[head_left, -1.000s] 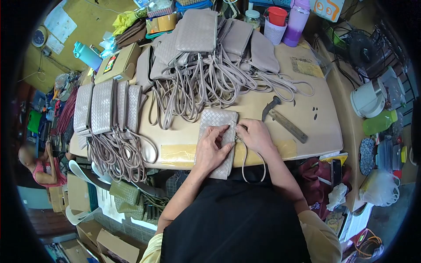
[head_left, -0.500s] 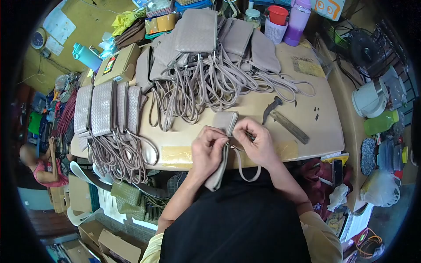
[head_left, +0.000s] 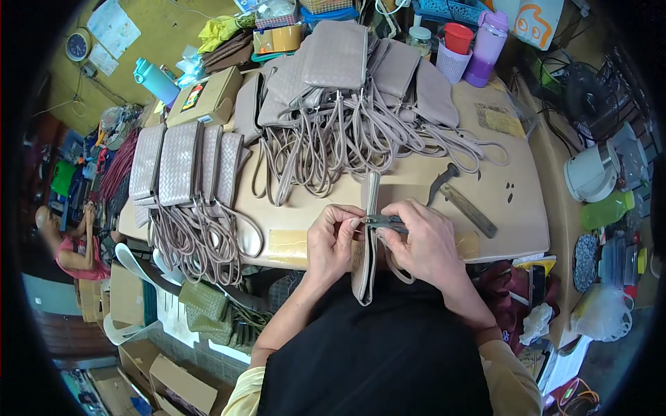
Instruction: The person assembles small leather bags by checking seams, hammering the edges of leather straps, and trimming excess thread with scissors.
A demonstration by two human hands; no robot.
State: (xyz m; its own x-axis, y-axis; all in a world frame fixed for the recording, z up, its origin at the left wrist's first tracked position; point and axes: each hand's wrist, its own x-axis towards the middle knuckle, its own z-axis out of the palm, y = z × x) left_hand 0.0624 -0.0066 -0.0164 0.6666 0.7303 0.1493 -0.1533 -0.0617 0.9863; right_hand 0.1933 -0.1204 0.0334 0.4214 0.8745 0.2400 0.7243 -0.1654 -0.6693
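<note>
Pouch (head_left: 368, 267) is on edge between the hands at the table's (head_left: 517, 208) near side, its long axis running away from the person, far end toward two heaps (head_left: 333, 62) of pouches. Left hand (head_left: 333, 239) pinches it; right hand (head_left: 429, 243) grips one pliers (head_left: 385, 220), one hammer (head_left: 472, 210) nearby. Unlike before, it points straighter and the pliers show clearly.

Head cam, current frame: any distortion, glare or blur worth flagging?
Head view: strong fisheye, black corners, bowed table; sheen on left-side woven pouches, shine on yellowish tape; co-worker's head blurred; pliers and held pouch readable, fine hardware detail too small to judge.
</note>
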